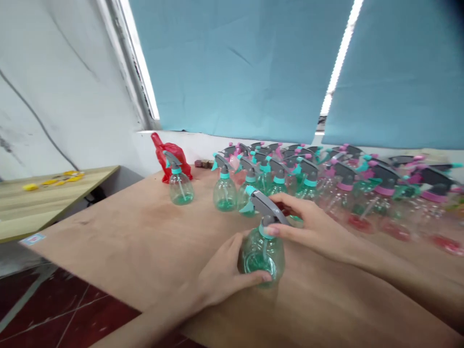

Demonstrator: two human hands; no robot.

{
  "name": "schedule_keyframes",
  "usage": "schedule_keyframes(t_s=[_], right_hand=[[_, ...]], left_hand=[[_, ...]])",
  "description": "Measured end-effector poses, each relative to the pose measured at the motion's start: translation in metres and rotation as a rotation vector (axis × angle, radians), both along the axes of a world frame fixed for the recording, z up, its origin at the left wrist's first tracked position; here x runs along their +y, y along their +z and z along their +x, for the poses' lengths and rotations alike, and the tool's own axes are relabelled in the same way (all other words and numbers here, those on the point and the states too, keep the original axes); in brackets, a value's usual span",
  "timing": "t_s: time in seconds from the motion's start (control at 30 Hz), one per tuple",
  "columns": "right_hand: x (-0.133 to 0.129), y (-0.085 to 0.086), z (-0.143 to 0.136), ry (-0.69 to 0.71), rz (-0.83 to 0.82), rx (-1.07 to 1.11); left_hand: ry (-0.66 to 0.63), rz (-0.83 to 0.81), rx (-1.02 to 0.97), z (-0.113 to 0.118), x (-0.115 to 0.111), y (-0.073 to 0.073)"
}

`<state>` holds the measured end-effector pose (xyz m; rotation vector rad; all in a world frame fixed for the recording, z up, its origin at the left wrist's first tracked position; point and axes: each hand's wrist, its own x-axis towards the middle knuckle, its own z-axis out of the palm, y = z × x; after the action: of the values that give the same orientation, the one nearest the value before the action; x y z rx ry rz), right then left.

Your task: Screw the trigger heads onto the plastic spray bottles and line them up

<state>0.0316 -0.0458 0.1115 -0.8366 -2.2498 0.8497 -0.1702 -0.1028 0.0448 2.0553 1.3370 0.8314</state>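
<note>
Hands on spray bottle (263,253); left grip (226,273) wrapped around its body; right grip (308,222) pinching its collar.

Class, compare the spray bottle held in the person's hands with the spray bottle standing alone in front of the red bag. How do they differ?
The held spray bottle is gripped by the left hand at its body and the right hand at its grey trigger head; the lone spray bottle stands untouched. The held one is nearest the camera; the lone one stands farther back, by the red bag. Both are clear green with grey triggers and teal collars.
</note>
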Motion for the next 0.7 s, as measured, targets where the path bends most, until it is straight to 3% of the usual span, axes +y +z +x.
schedule_keyframes(t_s=[0.23,0.43,0.57,0.7], right_hand=[[0.002,-0.028,0.052,-0.087,-0.047,0.081],[0.005,-0.042,0.072,-0.183,-0.121,0.213],[0.011,-0.048,0.086,-0.276,-0.084,0.265],[0.020,-0.051,0.100,-0.271,-0.107,0.339]], left_hand=[[-0.179,-0.055,-0.071,0.050,0.025,-0.020],[-0.339,-0.009,-0.119,0.093,0.041,-0.018],[-0.375,0.012,-0.109,0.112,0.055,-0.020],[-0.378,0.033,-0.091,0.127,0.069,-0.027]])
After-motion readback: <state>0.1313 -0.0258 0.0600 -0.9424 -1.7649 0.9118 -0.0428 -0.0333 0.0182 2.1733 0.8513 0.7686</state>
